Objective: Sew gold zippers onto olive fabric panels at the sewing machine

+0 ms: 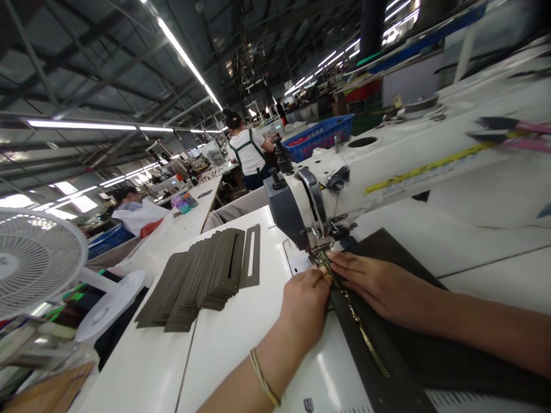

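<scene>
A dark olive fabric piece with a brass zipper lies on the white table under the presser foot of a white sewing machine. My left hand is closed, pinching the zipper edge just in front of the foot. My right hand lies flat with fingers stretched out on the fabric to the right of the zipper, fingertips close to the foot.
A fanned stack of dark olive slotted pieces lies on the table to the left. A white fan stands at far left. Two other people work at tables behind, near a blue basket.
</scene>
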The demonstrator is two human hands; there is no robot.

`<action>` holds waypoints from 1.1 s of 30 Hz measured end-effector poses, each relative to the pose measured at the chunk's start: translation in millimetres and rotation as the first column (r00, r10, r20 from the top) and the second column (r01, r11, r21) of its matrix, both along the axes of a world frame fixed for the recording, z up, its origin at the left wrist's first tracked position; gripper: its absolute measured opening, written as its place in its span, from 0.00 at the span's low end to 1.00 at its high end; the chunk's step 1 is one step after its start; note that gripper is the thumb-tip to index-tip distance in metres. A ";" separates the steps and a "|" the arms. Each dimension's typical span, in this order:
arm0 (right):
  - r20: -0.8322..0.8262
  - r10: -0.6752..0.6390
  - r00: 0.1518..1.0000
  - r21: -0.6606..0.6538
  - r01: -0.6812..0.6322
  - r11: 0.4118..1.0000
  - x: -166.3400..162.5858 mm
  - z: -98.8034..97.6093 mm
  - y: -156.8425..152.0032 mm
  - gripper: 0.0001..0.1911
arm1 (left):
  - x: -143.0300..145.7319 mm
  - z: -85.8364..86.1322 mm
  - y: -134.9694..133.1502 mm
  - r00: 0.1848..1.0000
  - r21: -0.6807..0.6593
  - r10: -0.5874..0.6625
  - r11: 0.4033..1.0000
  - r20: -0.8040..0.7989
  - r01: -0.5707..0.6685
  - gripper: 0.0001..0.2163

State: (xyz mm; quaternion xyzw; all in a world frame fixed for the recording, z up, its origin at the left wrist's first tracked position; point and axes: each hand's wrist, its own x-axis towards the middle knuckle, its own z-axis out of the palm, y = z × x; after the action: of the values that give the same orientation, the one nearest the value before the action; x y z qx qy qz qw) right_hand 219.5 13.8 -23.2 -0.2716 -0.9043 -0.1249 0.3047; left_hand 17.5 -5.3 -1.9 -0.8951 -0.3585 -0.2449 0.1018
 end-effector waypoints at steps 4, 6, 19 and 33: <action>0.011 0.013 1.000 0.005 -0.013 1.000 -0.9 3.7 0.8 0.21 | 0.7 0.4 0.2 1.000 -0.003 0.020 1.000 0.004 -0.020 0.08; -0.003 0.024 1.000 -0.013 -0.024 1.000 -0.2 4.3 4.2 0.21 | 2.0 1.2 0.7 0.999 -0.018 0.040 0.999 -0.009 -0.040 0.07; -0.182 0.068 0.981 -0.355 -0.130 0.926 6.5 18.8 -17.2 0.05 | 2.8 6.2 -4.4 0.996 -0.131 0.057 0.989 -0.061 -0.065 0.14; -0.027 -0.090 0.996 0.109 0.093 0.990 -3.1 -25.5 -31.8 0.22 | 1.1 -0.9 -29.5 0.992 -0.004 0.011 1.000 -0.123 -0.011 0.08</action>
State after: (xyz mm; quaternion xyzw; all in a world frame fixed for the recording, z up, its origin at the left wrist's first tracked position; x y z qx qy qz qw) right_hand 216.3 -17.9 -48.7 -0.2970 -0.8793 -0.1853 0.3228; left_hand 18.6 -34.8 -2.8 -0.9067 -0.3571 -0.1879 0.1230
